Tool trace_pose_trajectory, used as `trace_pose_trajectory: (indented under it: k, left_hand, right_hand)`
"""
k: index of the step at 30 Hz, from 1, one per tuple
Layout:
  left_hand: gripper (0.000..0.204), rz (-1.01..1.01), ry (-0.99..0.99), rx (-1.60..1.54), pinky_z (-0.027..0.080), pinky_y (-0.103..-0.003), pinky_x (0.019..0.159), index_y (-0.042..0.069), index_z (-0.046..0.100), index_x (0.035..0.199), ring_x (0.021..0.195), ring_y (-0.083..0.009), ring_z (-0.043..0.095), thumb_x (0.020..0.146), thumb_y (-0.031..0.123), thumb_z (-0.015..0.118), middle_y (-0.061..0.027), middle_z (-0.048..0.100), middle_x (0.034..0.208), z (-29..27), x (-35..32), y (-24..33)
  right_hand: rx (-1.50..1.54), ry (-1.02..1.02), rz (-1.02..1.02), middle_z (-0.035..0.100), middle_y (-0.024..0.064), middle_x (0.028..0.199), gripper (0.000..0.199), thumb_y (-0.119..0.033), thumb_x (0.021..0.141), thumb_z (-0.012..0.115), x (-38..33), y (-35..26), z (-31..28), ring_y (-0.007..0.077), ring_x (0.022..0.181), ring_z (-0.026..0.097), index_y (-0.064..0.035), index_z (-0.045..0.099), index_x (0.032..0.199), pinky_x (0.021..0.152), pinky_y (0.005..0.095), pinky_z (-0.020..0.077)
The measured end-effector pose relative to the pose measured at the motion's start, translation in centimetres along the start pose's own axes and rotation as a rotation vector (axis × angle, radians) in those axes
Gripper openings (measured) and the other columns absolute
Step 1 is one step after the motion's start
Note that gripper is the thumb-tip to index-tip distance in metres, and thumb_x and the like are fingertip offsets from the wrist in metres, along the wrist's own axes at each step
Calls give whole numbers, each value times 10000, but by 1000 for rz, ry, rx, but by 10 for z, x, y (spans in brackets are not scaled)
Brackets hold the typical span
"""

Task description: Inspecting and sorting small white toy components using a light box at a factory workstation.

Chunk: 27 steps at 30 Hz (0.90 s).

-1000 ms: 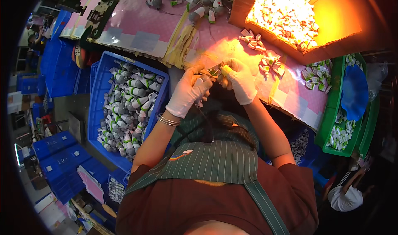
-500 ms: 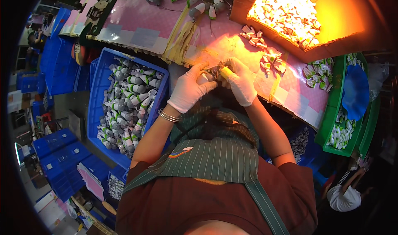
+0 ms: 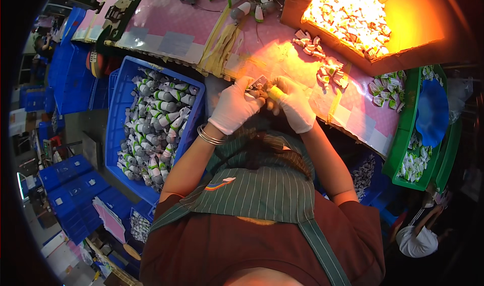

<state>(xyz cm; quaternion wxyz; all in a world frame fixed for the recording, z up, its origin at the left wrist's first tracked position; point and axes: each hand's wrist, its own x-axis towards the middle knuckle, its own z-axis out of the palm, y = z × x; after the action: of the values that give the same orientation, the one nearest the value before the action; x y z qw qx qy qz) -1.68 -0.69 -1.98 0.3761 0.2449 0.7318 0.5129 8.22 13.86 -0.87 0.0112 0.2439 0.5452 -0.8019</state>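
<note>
Close to the table's front edge, both my white-gloved hands meet over a small assembly. My left hand [image 3: 232, 109] is closed, pinching a small pale, flat-sided piece [image 3: 259, 81] with darker brownish parts below it; its exact kind is too small to tell. My right hand [image 3: 296, 107], with yellow wrapping on a finger, is curled shut right beside that piece. What its fingertips grip is hidden. On the lit table beyond my right hand lie two small heaps of white pieces with green and dark marks [image 3: 330, 73].
A cardboard box [image 3: 418, 23] of similar white pieces glows under strong light. Left of me stands a blue crate [image 3: 112, 134] full of grey, white and green bulb-shaped parts. More such parts [image 3: 247, 6] sit farther back. Green bins [image 3: 398, 170] stand at right; a person [image 3: 418, 240] is beyond.
My left hand has turned slightly and drawn back, and the pale piece now shows above its fingers. My right hand has shifted slightly down. The heaps and containers look the same.
</note>
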Motion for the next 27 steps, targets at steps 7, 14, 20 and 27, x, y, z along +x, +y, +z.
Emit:
trace_pose_trajectory:
  k: [7, 14, 20, 27]
  left_hand:
    - [385, 86, 83, 223, 484, -217, 653, 12, 547, 1149, 723, -60, 574, 798, 91, 683, -31, 631, 886, -3, -1, 0]
    - [369, -254, -98, -257, 441, -243, 429, 7, 530, 1142, 511, -111, 575, 818, 124, 661, -12, 572, 650, -4, -9, 22]
    - [381, -278, -117, -206, 437, -236, 438, 18, 525, 1143, 531, -104, 580, 813, 129, 680, -14, 573, 636, -5, -6, 29]
    - [383, 44, 75, 87, 481, -273, 567, 36, 527, 1153, 620, -137, 624, 809, 117, 675, -99, 639, 768, 6, -3, -3]
  right_hand:
    - [-439, 131, -208, 635, 42, 859, 159, -95, 861, 628, 3, 11, 4, 82, 764, 572, 8, 603, 980, 672, 221, 468]
    - [-671, 242, -535, 607, 64, 842, 105, 24, 789, 629, 4, 15, 7, 139, 765, 586, 0, 621, 891, 680, 248, 471]
    - [-592, 278, -709, 592, 59, 800, 111, 22, 766, 639, 10, 15, 9, 148, 745, 585, -6, 621, 871, 668, 260, 472]
    - [-163, 110, -7, 572, 15, 694, 132, -150, 857, 628, -2, -3, 3, 86, 567, 539, -26, 590, 831, 514, 205, 425]
